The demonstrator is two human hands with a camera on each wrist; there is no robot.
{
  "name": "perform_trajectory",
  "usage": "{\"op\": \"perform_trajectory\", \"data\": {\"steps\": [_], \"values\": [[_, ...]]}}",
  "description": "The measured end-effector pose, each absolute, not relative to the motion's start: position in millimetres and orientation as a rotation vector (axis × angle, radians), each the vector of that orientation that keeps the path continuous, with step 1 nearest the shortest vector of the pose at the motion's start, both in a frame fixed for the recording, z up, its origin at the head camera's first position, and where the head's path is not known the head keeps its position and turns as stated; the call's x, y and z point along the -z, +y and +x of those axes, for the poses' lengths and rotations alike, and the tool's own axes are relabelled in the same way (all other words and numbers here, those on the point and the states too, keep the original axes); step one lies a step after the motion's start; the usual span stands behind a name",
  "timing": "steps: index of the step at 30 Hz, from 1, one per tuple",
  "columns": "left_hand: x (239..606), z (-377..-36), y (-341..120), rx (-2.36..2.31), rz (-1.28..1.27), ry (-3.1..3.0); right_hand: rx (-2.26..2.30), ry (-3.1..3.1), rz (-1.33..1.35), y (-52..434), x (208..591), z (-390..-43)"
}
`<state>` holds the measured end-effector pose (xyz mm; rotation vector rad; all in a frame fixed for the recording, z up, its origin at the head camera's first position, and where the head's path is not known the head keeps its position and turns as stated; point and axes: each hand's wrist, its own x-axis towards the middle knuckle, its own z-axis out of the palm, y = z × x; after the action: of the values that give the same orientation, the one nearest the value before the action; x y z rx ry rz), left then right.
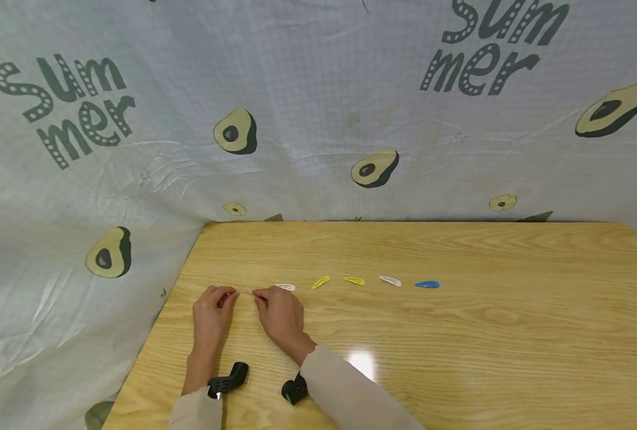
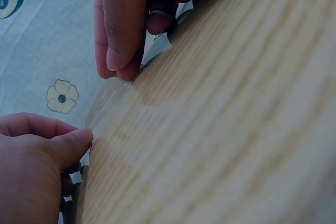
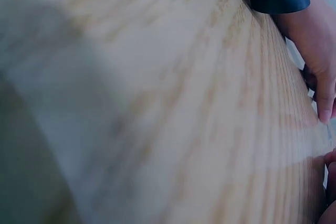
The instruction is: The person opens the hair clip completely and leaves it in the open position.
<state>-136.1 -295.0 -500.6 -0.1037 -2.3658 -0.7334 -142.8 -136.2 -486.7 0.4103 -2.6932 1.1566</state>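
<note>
Between the fingertips of both hands is a pale cream snap hair clip (image 2: 102, 98), held close over the wooden table. My left hand (image 1: 211, 313) pinches one end with thumb and index finger. At the other end, the thumb and fingertips of my right hand (image 1: 282, 312) pinch it. A white hair clip (image 1: 285, 287) lies just beyond the right hand, partly hidden by it. To its right, in a loose row, lie two yellow clips, one slanted (image 1: 321, 282) and one flatter (image 1: 354, 280), then another white clip (image 1: 391, 281) and a blue clip (image 1: 428, 285).
The light wooden table (image 1: 501, 340) reaches back to a hanging white cloth (image 1: 308, 119) printed with avocados, flowers and lettering. Cloth also hangs along the left side. Each wrist wears a black camera, the left one (image 1: 231, 380) over the near table.
</note>
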Motion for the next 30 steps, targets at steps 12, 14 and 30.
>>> {"op": "perform_trajectory", "data": {"steps": [12, 14, 30], "values": [[497.7, -135.2, -293.1, 0.789, 0.0, -2.403, -1.164, -2.689, 0.426, -135.7, 486.3, -144.6], [497.6, -135.1, -293.1, 0.786, -0.004, -2.403, -1.195, -2.696, 0.428, -135.5, 486.0, -145.3], [497.6, -134.3, -292.2, 0.796, 0.021, -2.409, -1.316, -2.687, 0.419, -133.1, 487.0, -146.1]]}}
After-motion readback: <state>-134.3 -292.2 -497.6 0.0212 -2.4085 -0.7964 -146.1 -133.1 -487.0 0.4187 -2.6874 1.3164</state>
